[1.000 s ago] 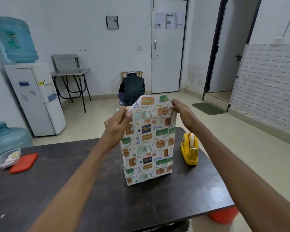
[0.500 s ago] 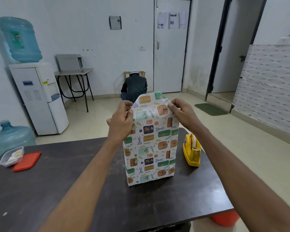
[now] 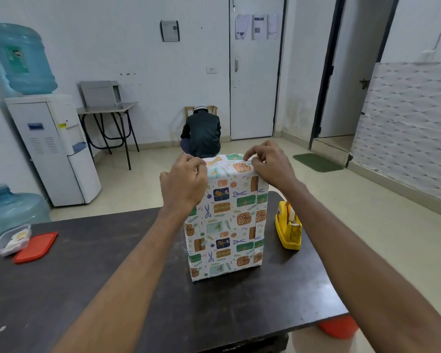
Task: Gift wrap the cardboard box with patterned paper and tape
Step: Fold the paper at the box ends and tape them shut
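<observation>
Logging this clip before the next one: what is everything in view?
wrapped box: 1, white paper with green, orange and blue pattern, upright mid-table
tape dispenser: 1, yellow, on table right of box
table: 1, dark brown, foreground
container: 1, clear, table's left edge
lid: 1, red, beside container
water dispenser: 1, white, left wall
water bottles: 2, blue, one on dispenser, one on floor
person: 1, dark jacket, crouched by door
mat: 1, green, right doorway
hands: 2, left hand gripping box's top-left edge, right hand pinching top-right corner
</observation>
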